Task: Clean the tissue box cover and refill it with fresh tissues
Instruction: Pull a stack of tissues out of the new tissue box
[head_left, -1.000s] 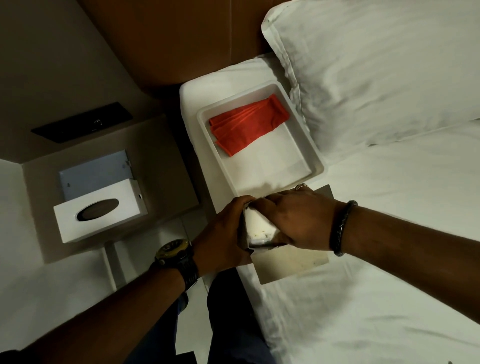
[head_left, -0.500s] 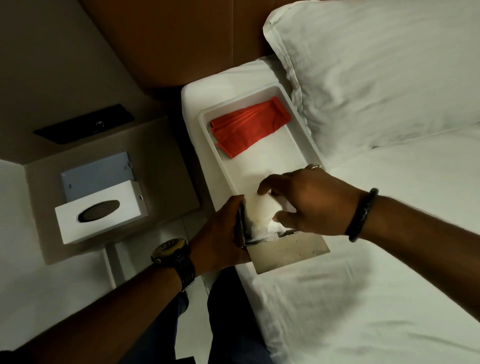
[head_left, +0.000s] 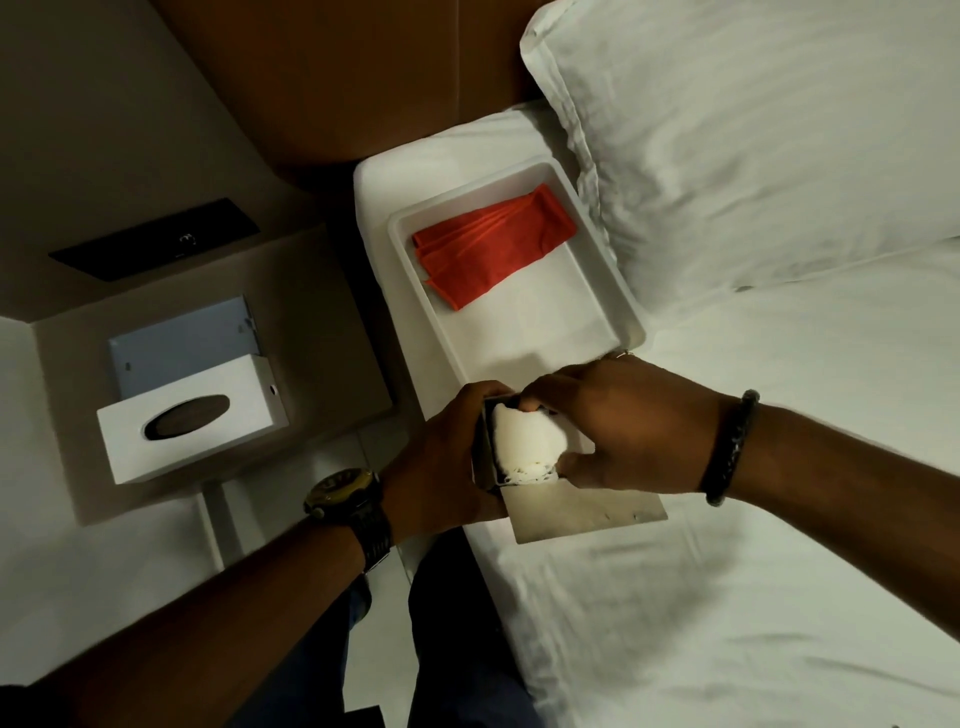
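Note:
A metal tissue holder lies on the white bed near its left edge. My left hand grips the holder's left end wall. A white stack of tissues bulges up out of the holder. My right hand curls over the stack, its fingers and thumb pinching the tissues from the right. The white tissue box cover with a dark oval slot stands on the bedside table at the left, apart from both hands.
A white tray holding a folded red cloth lies on the bed just beyond my hands. A large white pillow fills the upper right. A grey flat panel sits behind the cover. The floor gap lies between bed and table.
My right hand lifted off the tissues half a second ago and has come back down over the stack, gripping it again. The left hand has kept its hold on the holder.

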